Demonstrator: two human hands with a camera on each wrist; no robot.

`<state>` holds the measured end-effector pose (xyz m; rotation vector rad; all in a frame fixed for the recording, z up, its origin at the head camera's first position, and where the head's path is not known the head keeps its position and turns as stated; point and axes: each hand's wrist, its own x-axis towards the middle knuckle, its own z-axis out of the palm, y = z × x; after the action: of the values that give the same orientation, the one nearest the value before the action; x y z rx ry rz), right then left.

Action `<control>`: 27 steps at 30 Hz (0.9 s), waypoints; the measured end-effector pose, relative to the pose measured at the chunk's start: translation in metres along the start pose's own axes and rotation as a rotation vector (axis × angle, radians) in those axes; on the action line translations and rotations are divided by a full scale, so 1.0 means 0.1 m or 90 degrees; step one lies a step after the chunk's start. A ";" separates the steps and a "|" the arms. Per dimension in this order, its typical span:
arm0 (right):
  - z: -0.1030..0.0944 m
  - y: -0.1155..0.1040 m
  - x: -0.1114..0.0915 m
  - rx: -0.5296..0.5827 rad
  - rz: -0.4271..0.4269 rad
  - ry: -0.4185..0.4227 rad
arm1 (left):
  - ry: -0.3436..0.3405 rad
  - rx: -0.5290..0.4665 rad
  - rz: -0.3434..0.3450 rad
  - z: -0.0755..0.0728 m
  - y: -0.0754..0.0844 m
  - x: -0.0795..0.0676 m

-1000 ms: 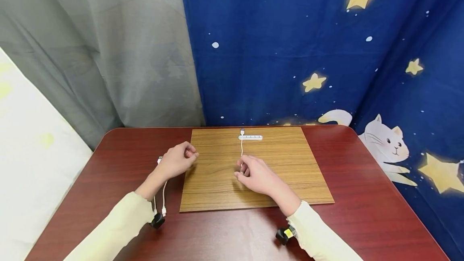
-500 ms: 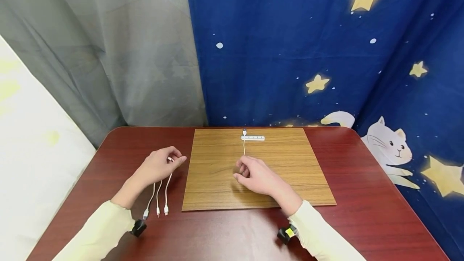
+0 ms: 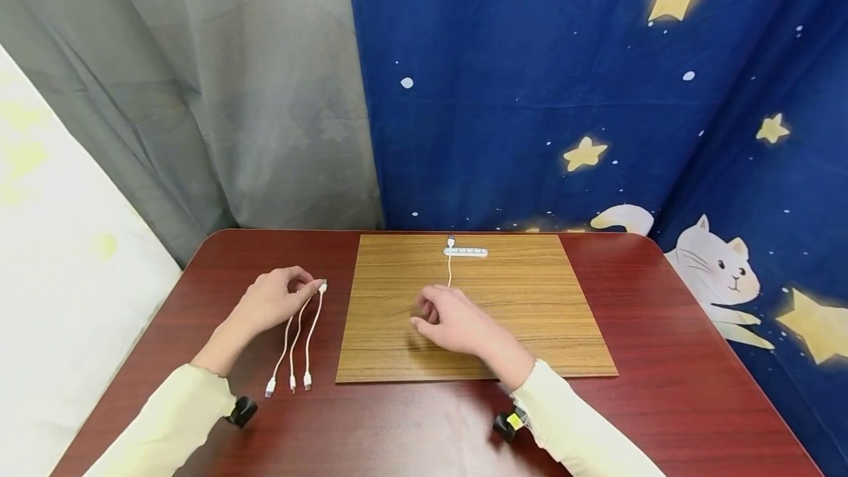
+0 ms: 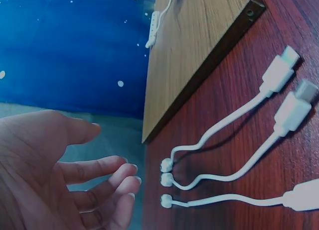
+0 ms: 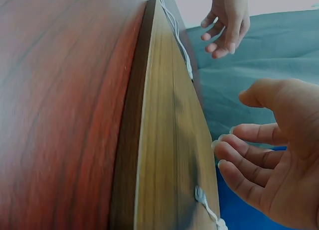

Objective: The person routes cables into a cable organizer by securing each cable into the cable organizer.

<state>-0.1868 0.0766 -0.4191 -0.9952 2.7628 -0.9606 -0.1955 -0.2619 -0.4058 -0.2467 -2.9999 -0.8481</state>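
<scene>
My left hand [image 3: 274, 299] hovers over the far ends of three short white charging cables on the table. One cable [image 3: 313, 337] shows along most of its length, its USB plug right by my fingertips. In the left wrist view, my fingers [image 4: 99, 170] are loosely bent with nothing between them. Over the wood-grain board [image 3: 523, 322] hangs my right hand [image 3: 450, 321], fingers relaxed and holding nothing. Behind it a fourth white cable [image 3: 450, 271] runs up across the left end of a white slotted cable clip [image 3: 470, 252]; its near plug [image 5: 200, 194] lies on the board.
The board lies on a dark red table [image 3: 662, 359], its far edge close to the table's back edge. Behind hang a grey curtain [image 3: 265, 94] and a blue star-patterned curtain [image 3: 503, 94]. Each wrist wears a small black camera [image 3: 242, 411].
My left hand has moved left, from the board's left edge to above the cables. My right hand has shifted slightly left over the board. The head view has turned a little.
</scene>
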 end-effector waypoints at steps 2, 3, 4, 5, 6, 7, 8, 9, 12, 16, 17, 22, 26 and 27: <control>0.03 -0.04 0.02 0.003 0.000 -0.001 | 0.001 -0.004 -0.004 0.01 -0.03 0.00; 0.05 -0.05 0.03 0.004 -0.001 0.000 | 0.003 -0.006 -0.006 0.02 -0.05 0.01; 0.07 -0.05 0.03 0.005 -0.002 0.001 | 0.003 -0.008 -0.008 0.03 -0.07 0.01; 0.09 -0.06 0.04 0.005 -0.004 0.002 | 0.003 -0.010 -0.010 0.03 -0.08 0.02; 0.10 -0.07 0.05 0.004 -0.006 0.003 | 0.003 -0.011 -0.014 0.04 -0.09 0.02; 0.12 -0.07 0.05 0.003 -0.008 0.003 | 0.002 -0.011 -0.017 0.04 -0.09 0.03; 0.14 -0.08 0.06 0.003 -0.007 0.003 | 0.001 -0.013 -0.020 0.04 -0.09 0.03; 0.15 -0.08 0.06 0.002 -0.007 0.004 | -0.001 -0.015 -0.023 0.05 -0.10 0.04; 0.20 -0.10 0.07 0.004 -0.001 0.001 | -0.006 -0.021 -0.030 0.05 -0.09 0.06; 0.26 -0.13 0.09 0.014 0.005 -0.006 | -0.012 -0.025 -0.038 0.06 -0.10 0.09; 0.28 -0.14 0.10 0.017 0.004 -0.007 | -0.013 -0.024 -0.040 0.07 -0.10 0.09; 0.36 -0.19 0.13 0.009 0.006 -0.010 | -0.017 -0.015 -0.055 0.07 -0.11 0.11; 0.43 -0.24 0.15 -0.004 -0.001 -0.010 | -0.020 -0.009 -0.057 0.06 -0.11 0.14; 0.45 -0.25 0.16 -0.008 -0.002 -0.010 | -0.021 -0.007 -0.056 0.06 -0.11 0.15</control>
<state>-0.1744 0.0277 -0.4383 -1.0059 2.7581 -0.9331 -0.2116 -0.2662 -0.4159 -0.1301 -3.0570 -0.8773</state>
